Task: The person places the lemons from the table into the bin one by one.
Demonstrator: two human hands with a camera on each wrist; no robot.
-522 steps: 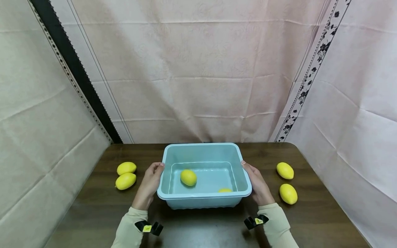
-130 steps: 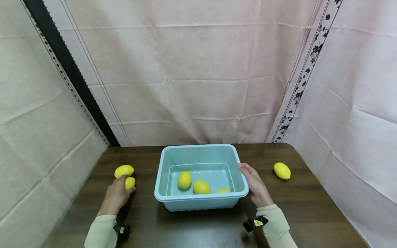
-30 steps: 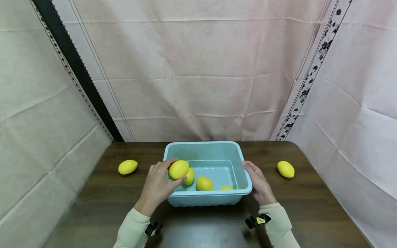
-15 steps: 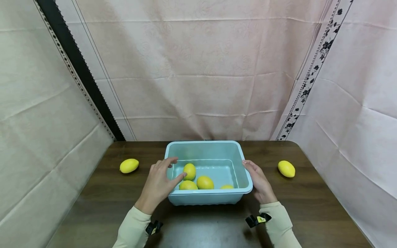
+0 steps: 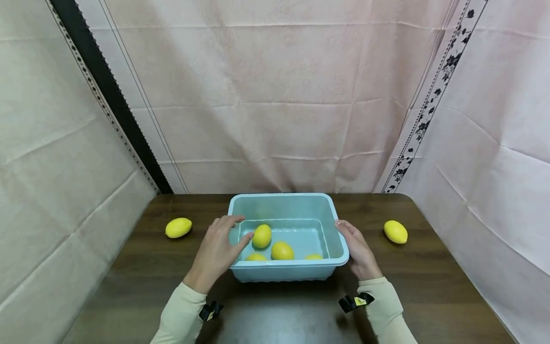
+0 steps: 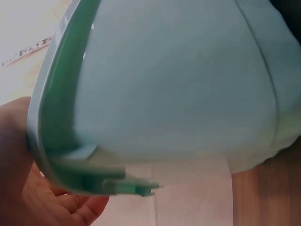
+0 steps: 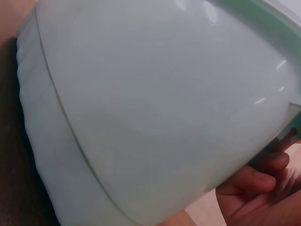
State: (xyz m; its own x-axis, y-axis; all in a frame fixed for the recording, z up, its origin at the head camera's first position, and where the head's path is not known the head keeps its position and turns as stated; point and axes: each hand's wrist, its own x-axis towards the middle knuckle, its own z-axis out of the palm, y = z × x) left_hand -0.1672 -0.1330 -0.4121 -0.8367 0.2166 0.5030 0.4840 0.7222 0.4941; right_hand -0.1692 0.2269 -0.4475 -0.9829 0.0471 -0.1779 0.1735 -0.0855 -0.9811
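A light blue plastic basin (image 5: 283, 273) stands on the table, with several yellow lemons inside. Among them, one lemon (image 5: 261, 236) lies nearest my left hand, another lemon (image 5: 282, 251) is in the middle, and two more show partly above the front rim. My left hand (image 5: 216, 251) hovers over the basin's left rim, thumb and fingers apart, holding nothing. On the other side my right hand (image 5: 358, 251) grips the right rim. Both wrist views are filled by the basin's outer wall (image 6: 174, 80), with some fingers (image 7: 254, 181) showing under the rim on the right.
One lemon (image 5: 178, 228) lies on the dark wooden table (image 5: 275, 315) left of the basin. Another lemon (image 5: 396, 231) lies to the right of it. Pale cloth (image 5: 275, 95) hangs behind the table and on both sides.
My left hand took a lemon from the left side of the table and let it go in the basin. That lemon then settled behind the front rim. My right hand stays on the rim.
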